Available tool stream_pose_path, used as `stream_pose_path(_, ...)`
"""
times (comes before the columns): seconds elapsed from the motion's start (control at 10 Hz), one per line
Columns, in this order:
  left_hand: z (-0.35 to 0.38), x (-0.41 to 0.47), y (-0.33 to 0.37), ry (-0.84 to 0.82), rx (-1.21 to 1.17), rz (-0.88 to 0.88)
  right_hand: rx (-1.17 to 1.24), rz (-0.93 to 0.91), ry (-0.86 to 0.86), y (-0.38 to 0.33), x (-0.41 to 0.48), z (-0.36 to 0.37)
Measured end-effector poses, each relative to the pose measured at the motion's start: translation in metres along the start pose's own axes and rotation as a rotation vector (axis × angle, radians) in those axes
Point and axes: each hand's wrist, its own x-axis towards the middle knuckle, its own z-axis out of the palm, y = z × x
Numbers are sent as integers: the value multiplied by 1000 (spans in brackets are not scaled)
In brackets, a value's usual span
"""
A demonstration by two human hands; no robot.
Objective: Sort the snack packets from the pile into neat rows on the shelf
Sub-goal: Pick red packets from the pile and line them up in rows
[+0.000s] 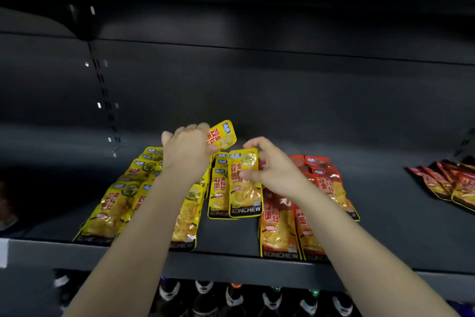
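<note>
Head view, looking down onto a dark shelf (231, 243).

Left hand (189, 152): fingers curled, clenched on the bottom end of the upper packet (224, 135). This one is yellow, held up clear of the stock and tilted, its top end pointing up and to the right.

Right hand (272, 170): thumb and fingertips pinch the lower packet (244, 188) at its upper right edge. Also yellow, printed face up, black KONCHEW band at the near end. It lies over the middle row (218, 194), slightly to the right of it; cannot tell whether it rests on that row or hangs just above. The two held packets are near each other, not touching.

Stock on the shelf:
- yellow rows (113, 208) at left, packets overlapping front to back, partly hidden by the left forearm.
- middle row, yellow, just right of those, beneath the lower packet.
- orange rows (279, 232) right of the middle row, side by side, near ends at the shelf's front edge, partly behind the right forearm.
- dark red packets (447, 183) far right, well apart from the rest, overlapping in a fan, cut by the frame edge.

Slotted upright (102, 85) on the back wall at left. Bottles (234, 296) below the shelf, tops in a line, blurred.
</note>
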Motion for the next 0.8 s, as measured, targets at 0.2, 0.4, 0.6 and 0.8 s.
stream_pose_path(0.2, 1, -5, -14, -31, -12, 16, -62, 113, -79, -5, 4, 33)
stream_pose_path(0.4, 3, -9, -26, -53, -10, 11, -145, 167, -76, -9, 7, 45)
stream_pose_path(0.6, 4, -9, -28, -68, -17, 14, -230, 184, -68, -14, 11, 46)
stream_pose_path(0.8, 3, -10, -28, -77, -38, 10, -361, 182, -32, -15, 14, 45)
